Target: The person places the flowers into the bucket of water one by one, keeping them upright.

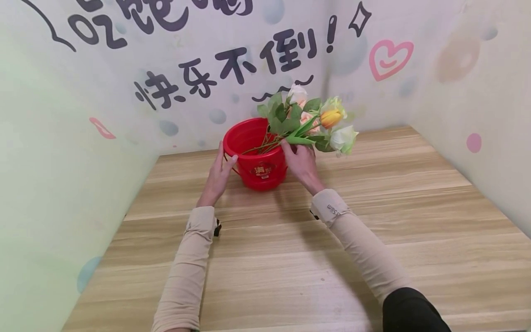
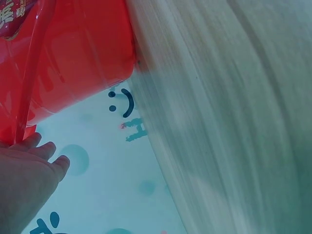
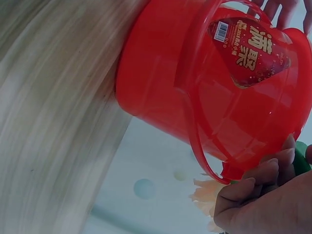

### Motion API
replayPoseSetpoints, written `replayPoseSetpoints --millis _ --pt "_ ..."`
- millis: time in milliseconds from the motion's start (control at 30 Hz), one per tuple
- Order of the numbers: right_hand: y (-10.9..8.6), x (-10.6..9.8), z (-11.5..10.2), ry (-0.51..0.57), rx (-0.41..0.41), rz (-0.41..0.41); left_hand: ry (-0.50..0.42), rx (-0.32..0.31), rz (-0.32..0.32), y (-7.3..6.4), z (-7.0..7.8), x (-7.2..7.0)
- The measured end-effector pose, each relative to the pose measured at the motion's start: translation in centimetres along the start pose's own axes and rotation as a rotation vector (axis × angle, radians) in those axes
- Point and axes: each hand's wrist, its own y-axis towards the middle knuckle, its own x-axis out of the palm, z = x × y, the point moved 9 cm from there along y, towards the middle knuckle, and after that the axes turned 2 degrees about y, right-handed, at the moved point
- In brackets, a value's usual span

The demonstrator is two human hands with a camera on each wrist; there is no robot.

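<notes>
A red plastic bucket stands upright on the wooden table near the back wall, its red handle hanging down at the front. My left hand rests against the bucket's left side near the rim, fingers fairly straight and thumb toward the front. Over the right rim lies a bunch of flowers: a yellow tulip, a white rose, peach roses and green leaves. Their stems reach inside the bucket. My right hand holds the stems at that rim with curled fingers; part of its grip is hidden.
The wood-grain table spreads out in front of the bucket. Pale walls stand behind and on both sides; the back wall carries dark lettering and a pink heart. A label is stuck on the bucket's front.
</notes>
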Motion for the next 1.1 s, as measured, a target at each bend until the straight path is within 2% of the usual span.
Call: replayPoseSetpoints --millis 200,367,467,600,833,1100 --pt "-0.3 -0.1 0.3 0.075 0.023 0.004 -0.008 0.008 0.012 0.1 -0.1 -0.2" --pt "-0.6 -0.9 0.4 0.233 0.017 0.094 -0.005 -0.004 0.014 0.1 -0.2 -0.3" --pt "-0.6 -1.2 0.2 0.283 -0.010 0.125 0.003 -0.003 0.015 0.1 -0.1 -0.2" --pt "-0.6 -1.4 0.1 0.288 -0.026 0.136 0.001 -0.002 0.011 0.0 0.0 -0.2" --pt "-0.4 -1.7 -0.2 0.234 -0.044 0.143 0.001 -0.004 0.005 -0.1 0.1 -0.1" --pt "-0.3 -1.2 -0.4 0.216 -0.036 0.103 0.004 -0.006 0.005 0.0 0.0 0.0"
